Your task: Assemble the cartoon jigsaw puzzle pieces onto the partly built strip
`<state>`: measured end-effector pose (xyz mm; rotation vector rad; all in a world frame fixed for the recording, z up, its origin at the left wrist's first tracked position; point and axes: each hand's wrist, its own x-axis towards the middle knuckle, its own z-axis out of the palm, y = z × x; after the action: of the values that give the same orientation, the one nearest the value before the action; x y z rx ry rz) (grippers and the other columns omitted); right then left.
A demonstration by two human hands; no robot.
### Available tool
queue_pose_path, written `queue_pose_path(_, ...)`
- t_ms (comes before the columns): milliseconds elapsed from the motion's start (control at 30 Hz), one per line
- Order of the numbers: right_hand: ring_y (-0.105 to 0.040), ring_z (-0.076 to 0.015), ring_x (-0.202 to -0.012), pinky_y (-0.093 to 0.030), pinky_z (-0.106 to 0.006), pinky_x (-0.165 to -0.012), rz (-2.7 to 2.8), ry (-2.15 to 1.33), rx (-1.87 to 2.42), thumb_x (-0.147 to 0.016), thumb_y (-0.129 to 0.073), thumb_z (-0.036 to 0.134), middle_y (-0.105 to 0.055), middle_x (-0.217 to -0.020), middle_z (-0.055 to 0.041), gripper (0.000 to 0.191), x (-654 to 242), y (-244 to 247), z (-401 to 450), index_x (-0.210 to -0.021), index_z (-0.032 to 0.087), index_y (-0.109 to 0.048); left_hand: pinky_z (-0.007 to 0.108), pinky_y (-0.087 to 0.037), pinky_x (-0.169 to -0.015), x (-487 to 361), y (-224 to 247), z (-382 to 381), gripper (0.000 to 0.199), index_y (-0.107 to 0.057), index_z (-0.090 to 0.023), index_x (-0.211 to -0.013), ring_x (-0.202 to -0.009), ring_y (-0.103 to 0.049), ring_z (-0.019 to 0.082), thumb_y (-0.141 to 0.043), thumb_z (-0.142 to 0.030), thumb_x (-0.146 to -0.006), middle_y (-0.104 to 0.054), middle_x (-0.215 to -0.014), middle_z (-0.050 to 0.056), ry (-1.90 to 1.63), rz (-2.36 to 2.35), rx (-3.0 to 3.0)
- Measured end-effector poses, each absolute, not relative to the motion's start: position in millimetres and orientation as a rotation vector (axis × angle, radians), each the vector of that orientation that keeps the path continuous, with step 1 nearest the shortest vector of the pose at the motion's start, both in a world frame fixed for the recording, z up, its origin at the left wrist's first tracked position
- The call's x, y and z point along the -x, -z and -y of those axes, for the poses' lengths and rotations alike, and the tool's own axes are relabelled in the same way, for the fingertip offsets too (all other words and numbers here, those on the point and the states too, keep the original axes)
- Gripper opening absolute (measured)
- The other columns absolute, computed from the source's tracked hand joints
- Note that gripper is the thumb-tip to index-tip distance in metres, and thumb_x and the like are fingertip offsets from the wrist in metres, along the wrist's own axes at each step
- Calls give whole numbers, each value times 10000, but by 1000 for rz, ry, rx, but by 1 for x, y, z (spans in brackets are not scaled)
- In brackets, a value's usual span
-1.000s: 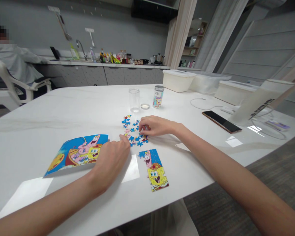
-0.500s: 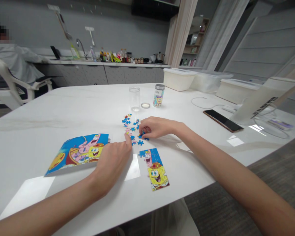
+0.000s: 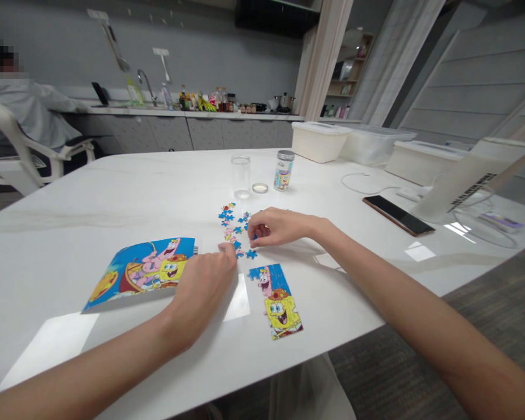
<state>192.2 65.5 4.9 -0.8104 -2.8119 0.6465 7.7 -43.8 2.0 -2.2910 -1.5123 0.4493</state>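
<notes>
Loose jigsaw puzzle pieces (image 3: 238, 230), mostly blue with some pink, lie scattered on the white table (image 3: 126, 192). My right hand (image 3: 273, 227) comes over them from the right, thumb and fingers pinched together on a puzzle piece, with a little blue showing at the fingertips. At the near left edge of the pieces rests my left hand (image 3: 207, 283), its fingers curled; whatever they hold is hidden. A joined puzzle section (image 3: 281, 306) with a yellow and a pink cartoon figure lies just nearer to me. The picture sheet (image 3: 144, 271) sits left, partly behind my left hand.
Beyond the pieces stand a clear jar (image 3: 241, 177), a loose lid (image 3: 259, 188) and a printed canister (image 3: 283, 171). Right of them are a phone (image 3: 397, 214), a white cable, a leaning white cylinder (image 3: 468, 178) and plastic bins (image 3: 319, 143). A person (image 3: 30, 111) sits far left.
My right fingertips have closed in over the blue pieces beneath them. The left index finger has drawn back and curled in. The view has shifted very slightly.
</notes>
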Motion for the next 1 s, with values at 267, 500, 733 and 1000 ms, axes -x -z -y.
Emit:
queue_pose_path(267,-529,-106,-629,-395,-245,-636,2820,-766,814,-774,-720,295,-591,-694,17,165,-188,-4,-62,-860,161,-674,237,-417,-487,-9,-4,44,452,-531,19,-1251,-650,-704,215,-395,91,-825,-712,-721,108,-467,1489,2292)
queue_pose_path(500,-488,-97,-599,-378,-236,-630,2847,-663,833,-739,-552,27,-547,-653,26,234,-192,-6,-62,-908,152,-656,232,-404,-482,-9,-2,45,450,-537,-6,-1246,-644,-698,201,-421,88,-822,-712,-718,90,-439,1526,2276)
queue_pose_path(733,-477,-103,-594,-371,-242,-637,2869,-625,834,-679,-498,-25,-600,-674,11,286,-191,-6,-60,-855,161,-625,237,-403,-481,-9,-3,44,430,-544,1,-1228,-644,-700,208,-431,83,-822,-713,-720,101,-418,1533,2296)
queue_pose_path(1000,-495,-110,-606,-368,-246,-639,2874,-625,858,-703,-511,10,-613,-690,8,250,-192,-3,-61,-867,174,-606,232,-396,-488,-9,-1,43,430,-549,-2,-1229,-639,-698,212,-429,85,-826,-709,-712,105,-431,1519,2286)
